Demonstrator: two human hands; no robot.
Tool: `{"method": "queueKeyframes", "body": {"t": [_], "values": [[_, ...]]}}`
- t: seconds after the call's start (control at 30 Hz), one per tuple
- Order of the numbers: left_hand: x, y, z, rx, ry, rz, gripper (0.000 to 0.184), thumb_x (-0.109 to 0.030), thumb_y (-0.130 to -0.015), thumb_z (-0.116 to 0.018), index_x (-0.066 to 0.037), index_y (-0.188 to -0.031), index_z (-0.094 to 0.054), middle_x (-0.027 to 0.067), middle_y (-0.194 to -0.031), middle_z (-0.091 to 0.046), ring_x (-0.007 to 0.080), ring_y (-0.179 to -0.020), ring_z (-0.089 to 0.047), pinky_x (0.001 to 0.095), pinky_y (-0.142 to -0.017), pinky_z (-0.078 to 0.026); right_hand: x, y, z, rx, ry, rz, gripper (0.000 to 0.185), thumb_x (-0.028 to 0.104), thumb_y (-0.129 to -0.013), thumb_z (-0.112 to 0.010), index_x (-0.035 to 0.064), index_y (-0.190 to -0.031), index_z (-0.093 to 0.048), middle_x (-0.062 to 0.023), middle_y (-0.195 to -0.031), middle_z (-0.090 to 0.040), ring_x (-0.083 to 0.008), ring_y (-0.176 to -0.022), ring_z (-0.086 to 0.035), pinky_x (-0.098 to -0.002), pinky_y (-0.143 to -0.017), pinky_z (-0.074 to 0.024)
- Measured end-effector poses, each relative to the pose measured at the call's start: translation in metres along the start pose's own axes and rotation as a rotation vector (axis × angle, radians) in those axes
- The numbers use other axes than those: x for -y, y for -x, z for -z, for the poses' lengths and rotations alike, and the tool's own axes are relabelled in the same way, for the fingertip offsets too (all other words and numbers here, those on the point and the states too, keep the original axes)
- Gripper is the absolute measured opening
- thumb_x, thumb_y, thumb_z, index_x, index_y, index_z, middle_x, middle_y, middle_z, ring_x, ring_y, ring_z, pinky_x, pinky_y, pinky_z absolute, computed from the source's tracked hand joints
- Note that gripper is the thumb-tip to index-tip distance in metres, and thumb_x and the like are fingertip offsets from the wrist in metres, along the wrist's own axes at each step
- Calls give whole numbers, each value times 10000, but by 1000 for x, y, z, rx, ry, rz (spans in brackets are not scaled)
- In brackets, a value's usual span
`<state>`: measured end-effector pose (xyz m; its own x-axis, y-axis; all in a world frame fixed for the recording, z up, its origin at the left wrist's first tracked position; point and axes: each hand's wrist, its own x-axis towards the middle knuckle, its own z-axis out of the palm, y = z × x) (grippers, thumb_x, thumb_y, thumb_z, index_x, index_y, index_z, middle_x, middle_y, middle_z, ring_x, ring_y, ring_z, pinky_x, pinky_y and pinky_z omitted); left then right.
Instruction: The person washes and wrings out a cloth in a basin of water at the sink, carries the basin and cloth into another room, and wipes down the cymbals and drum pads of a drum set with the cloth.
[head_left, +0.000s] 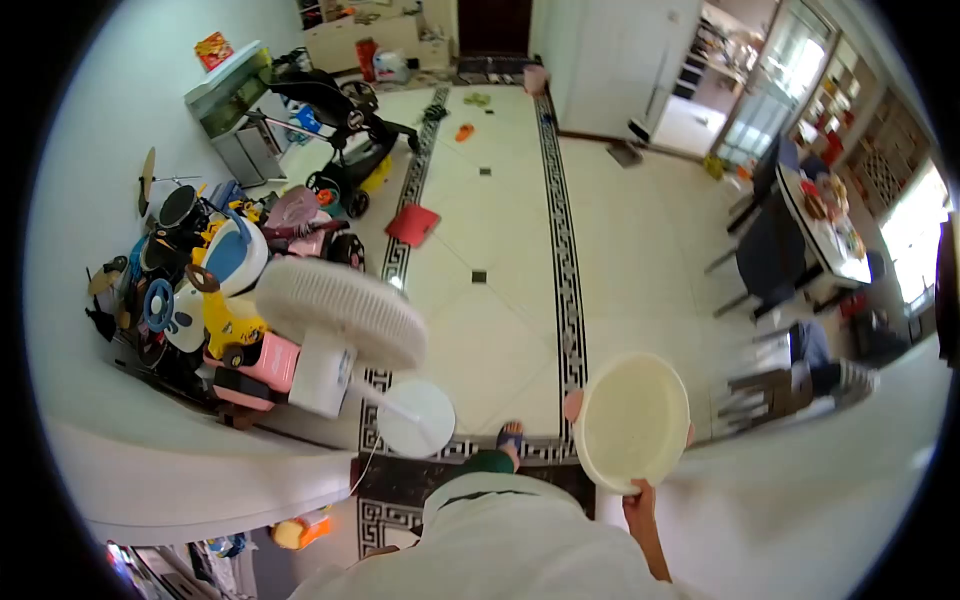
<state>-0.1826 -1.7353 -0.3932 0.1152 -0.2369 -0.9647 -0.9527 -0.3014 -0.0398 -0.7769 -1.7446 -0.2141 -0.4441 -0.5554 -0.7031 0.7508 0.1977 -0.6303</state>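
My right hand (639, 500) is closed on the near rim of a pale yellow basin (632, 424), with the fingers wrapped at its edge. The basin looks empty and its open side faces me. Small pinkish patches show at the basin's left and right edges; I cannot make out what they are. My left hand does not show. In front of my body one foot in a dark sandal (510, 434) stands on the patterned floor band.
A white standing fan (340, 315) rises at the left, beside heaped toys (235, 325). Behind them are a black stroller (345, 125) and a fish tank (228, 90). A red mat (412, 226) lies on the floor. Chairs (768, 260) and a table (820, 235) stand right.
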Motion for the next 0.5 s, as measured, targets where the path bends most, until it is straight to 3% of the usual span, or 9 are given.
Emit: {"method": "queueKeyframes", "body": {"t": [0.23,0.5], "values": [[-172,-29,128,-39,151,-117,549,-548,-696,-627,-56,-934,-682,166,-897,-675,305,-871,-651,403,-734,-508,124,-164,-126,-31,63,-30,129,65,-705,-617,130,-718,-507,27,-658,-508,-64,-502,-441,-184,-368,-320],[-337,-79,249,7,340,-47,541,-544,-709,-608,-59,-936,-682,164,-906,-674,309,-875,-649,410,-739,-508,238,-399,-281,98,271,-86,168,35,-689,-607,83,-830,-530,-5,-677,-521,-96,-495,-472,-202,-354,-316]]}}
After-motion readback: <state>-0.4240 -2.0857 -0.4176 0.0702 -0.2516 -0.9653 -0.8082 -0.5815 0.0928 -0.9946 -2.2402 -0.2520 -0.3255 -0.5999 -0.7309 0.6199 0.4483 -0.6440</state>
